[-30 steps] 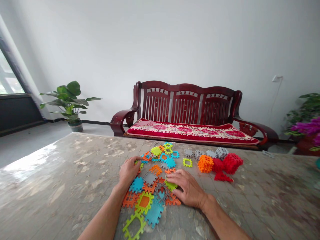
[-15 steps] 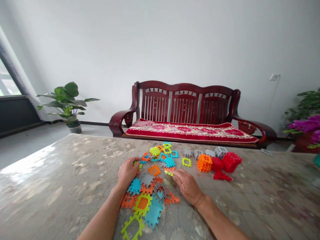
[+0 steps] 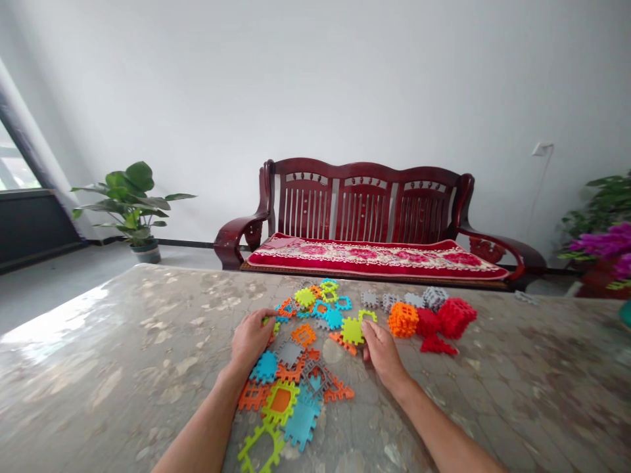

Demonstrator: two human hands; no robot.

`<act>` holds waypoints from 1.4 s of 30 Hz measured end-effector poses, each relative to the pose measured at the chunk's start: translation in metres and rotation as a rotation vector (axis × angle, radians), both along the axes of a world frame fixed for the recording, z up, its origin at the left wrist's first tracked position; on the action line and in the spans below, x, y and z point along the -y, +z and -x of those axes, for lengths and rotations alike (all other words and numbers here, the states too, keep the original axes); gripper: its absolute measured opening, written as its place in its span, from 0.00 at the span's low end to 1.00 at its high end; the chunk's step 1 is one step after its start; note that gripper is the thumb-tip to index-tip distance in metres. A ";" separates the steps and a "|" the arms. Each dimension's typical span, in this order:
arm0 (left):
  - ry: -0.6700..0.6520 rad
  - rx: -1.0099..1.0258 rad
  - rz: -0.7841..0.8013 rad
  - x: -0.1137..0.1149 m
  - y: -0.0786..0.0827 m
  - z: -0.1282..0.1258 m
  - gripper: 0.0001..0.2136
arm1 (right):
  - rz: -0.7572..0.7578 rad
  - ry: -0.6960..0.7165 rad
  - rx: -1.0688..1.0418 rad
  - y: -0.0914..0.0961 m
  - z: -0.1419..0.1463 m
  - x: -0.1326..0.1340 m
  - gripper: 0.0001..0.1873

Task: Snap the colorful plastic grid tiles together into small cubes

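Both bare forearms reach forward. The left hand (image 3: pixel 252 338) lies palm-down with its fingers curled. The right hand (image 3: pixel 382 348) is level with it, thumb and fingers pinched together.

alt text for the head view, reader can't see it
A person's right hand pinches a lime green tile among scattered colourful interlocking tiles on a marbled table; the left hand rests on them. An orange cube and red cubes sit to the right.

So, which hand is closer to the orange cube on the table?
Right. The right hand, holding a green tile, is just left of the orange cube; the left hand rests far to its left, across the pile of tiles.
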State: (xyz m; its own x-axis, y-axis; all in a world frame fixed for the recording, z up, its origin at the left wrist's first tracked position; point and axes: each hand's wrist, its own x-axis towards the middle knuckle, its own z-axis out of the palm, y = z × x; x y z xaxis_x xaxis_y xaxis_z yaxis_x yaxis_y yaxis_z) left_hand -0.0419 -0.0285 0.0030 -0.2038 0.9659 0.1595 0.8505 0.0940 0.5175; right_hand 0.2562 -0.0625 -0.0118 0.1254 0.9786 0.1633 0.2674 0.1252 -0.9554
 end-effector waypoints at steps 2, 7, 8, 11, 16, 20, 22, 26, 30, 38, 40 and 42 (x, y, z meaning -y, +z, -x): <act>0.008 0.000 -0.003 0.000 0.000 0.000 0.14 | -0.056 -0.061 0.035 -0.001 -0.004 -0.002 0.29; 0.006 -0.002 0.002 0.001 0.002 -0.001 0.14 | -0.150 -0.164 0.219 -0.002 -0.022 -0.006 0.27; 0.002 -0.001 0.004 0.002 0.002 -0.001 0.14 | -0.151 -0.179 0.275 -0.002 -0.026 -0.005 0.26; -0.009 0.003 0.000 0.002 0.004 -0.002 0.14 | -0.187 -0.221 0.494 0.002 -0.034 -0.002 0.23; -0.003 -0.002 0.001 0.002 0.003 -0.002 0.14 | -0.239 -0.219 0.846 0.013 -0.032 0.011 0.18; -0.007 -0.006 0.001 0.001 0.002 -0.001 0.14 | -0.257 -0.135 0.953 0.018 -0.029 0.016 0.16; -0.009 -0.008 0.002 0.001 0.001 -0.001 0.15 | -0.267 -0.092 0.973 0.019 -0.028 0.017 0.18; -0.009 0.002 0.006 0.001 0.001 -0.001 0.15 | -0.239 -0.050 1.021 0.017 -0.028 0.016 0.18; -0.008 0.001 0.006 0.002 0.003 -0.002 0.15 | -0.186 -0.046 1.058 0.015 -0.026 0.015 0.17; -0.021 -0.008 -0.010 0.001 0.000 0.000 0.14 | -0.154 -0.091 1.151 0.012 -0.027 0.011 0.18; -0.021 -0.014 -0.002 0.000 -0.001 0.000 0.15 | -0.136 -0.089 1.168 0.011 -0.027 0.009 0.19; -0.022 -0.017 0.003 0.000 -0.001 0.000 0.15 | -0.123 -0.083 1.176 0.011 -0.027 0.007 0.19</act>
